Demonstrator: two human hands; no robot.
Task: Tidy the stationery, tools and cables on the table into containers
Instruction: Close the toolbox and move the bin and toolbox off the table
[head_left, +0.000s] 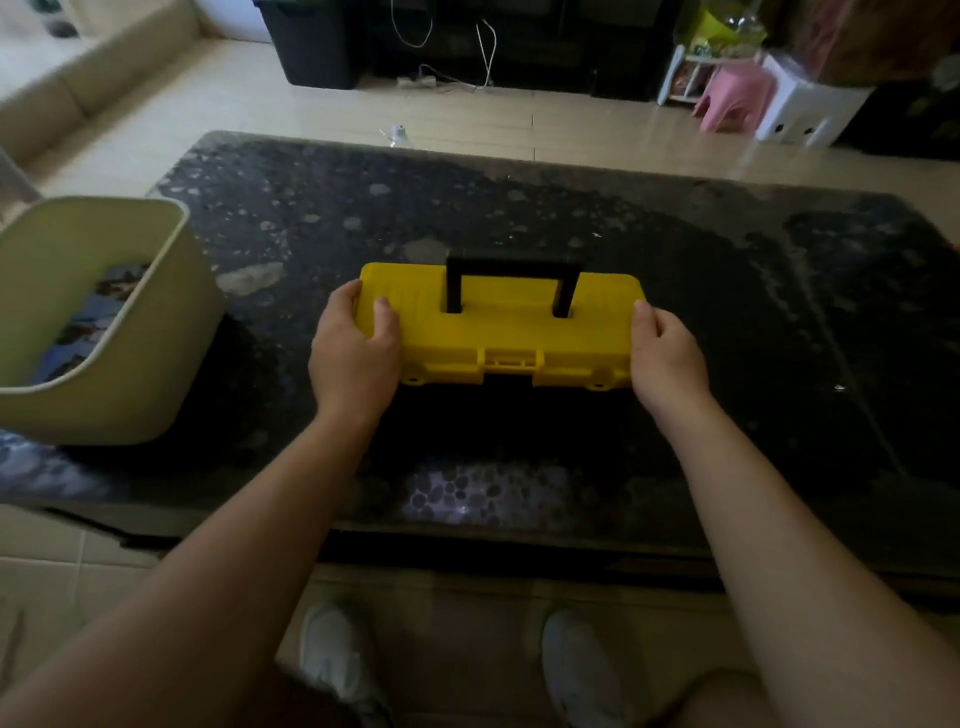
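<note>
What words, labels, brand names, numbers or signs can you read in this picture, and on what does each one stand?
None can be read.
Yellow toolbox: moulded ribs and a latch only, no legible lettering.
Cream bin: plain wall, no text.
White box on the far floor: dark marks, too blurred to read.

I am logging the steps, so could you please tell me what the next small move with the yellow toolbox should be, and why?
Probably press the front latch shut. The yellow toolbox sits on the table with its lid down, the left hand and right hand gripping its ends; whether the latch is fastened is unclear.
</note>
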